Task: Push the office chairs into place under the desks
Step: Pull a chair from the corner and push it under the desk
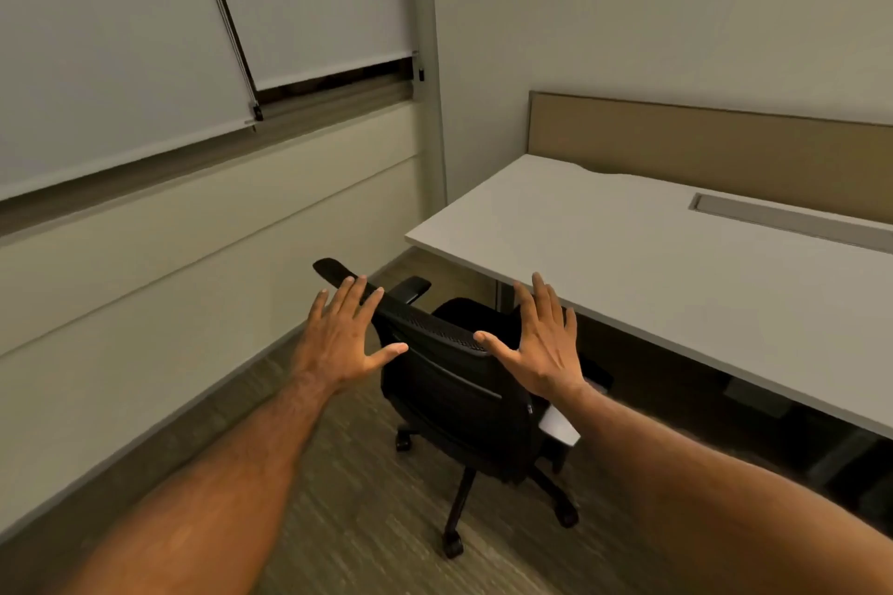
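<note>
A black mesh-backed office chair [454, 391] on castors stands at the left end of a white desk [642, 266], its seat partly under the desk edge and its back turned towards me. My left hand [345, 336] is stretched out with fingers spread over the left part of the backrest's top edge. Over the right part of that edge my right hand [543, 343] is spread the same way. Whether the palms touch the backrest I cannot tell. Neither hand grips anything.
A wall with lowered roller blinds [145, 39] runs along the left, close to the chair. A tan partition [700, 145] stands behind the desk, and a cable slot [792, 220] is set in the top. Carpet [348, 522] lies in front.
</note>
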Demonstrator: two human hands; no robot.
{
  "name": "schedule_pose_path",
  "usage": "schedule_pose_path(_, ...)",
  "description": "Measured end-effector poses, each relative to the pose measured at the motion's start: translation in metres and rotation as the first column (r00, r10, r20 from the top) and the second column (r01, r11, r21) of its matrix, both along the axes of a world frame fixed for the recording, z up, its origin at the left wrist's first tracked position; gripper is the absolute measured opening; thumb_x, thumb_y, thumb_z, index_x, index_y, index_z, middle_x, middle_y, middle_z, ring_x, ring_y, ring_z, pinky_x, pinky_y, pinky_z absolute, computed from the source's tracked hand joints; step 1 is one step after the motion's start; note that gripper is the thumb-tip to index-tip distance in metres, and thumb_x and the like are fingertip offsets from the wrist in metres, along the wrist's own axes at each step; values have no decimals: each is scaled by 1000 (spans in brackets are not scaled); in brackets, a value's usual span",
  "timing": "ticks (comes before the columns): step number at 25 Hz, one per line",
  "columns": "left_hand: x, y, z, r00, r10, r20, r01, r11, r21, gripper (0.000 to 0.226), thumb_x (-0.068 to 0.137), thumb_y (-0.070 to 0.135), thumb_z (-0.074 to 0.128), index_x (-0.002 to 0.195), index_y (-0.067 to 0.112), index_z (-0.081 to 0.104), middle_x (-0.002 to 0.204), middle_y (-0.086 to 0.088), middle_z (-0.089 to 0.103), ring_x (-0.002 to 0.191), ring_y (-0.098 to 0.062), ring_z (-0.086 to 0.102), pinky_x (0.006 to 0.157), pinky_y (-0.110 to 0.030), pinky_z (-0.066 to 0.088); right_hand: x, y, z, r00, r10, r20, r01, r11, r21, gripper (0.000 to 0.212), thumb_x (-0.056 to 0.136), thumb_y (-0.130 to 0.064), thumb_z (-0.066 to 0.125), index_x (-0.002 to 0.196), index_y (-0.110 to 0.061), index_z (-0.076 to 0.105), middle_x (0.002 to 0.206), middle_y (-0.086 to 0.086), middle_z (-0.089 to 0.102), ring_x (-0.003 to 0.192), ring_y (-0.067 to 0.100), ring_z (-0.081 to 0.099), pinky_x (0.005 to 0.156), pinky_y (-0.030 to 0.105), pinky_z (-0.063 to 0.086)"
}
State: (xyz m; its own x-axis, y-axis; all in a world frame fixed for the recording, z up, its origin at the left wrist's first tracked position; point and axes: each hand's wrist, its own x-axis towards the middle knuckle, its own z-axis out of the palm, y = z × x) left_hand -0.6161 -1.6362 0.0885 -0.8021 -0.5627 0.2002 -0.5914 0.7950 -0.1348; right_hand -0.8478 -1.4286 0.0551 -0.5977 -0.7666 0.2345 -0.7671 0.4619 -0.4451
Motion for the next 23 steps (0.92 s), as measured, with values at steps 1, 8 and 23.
schedule_pose_path(1,-11,-16,0,1000,-23,11,22,1000,18,119,73,95,-7,164,21,14,172,-10,6,159,-24,2,128,-52,4,-1,-12,1,1000,-13,6,13,1000,1,112,77,-95,28,165,-31,6,174,0,-14,160,24,-10,127,62,1)
schedule_pose_path(8,-56,-129,-20,943,-319,97,294,933,207,120,69,99,3,163,26,18,171,-3,16,158,-17,9,127,-47,6,8,-84,9,984,-170,60,171,985,-12,104,86,-85,48,165,-27,11,175,4,-3,160,25,0,127,59,9)
schedule_pose_path(23,-102,-245,-34,730,-659,184,565,732,381,117,48,113,20,120,33,67,97,13,68,85,-9,60,74,-34,47,52,-133,-1,961,-251,116,137,796,589,106,67,-104,37,117,-17,67,95,-1,71,88,19,66,77,38,52)
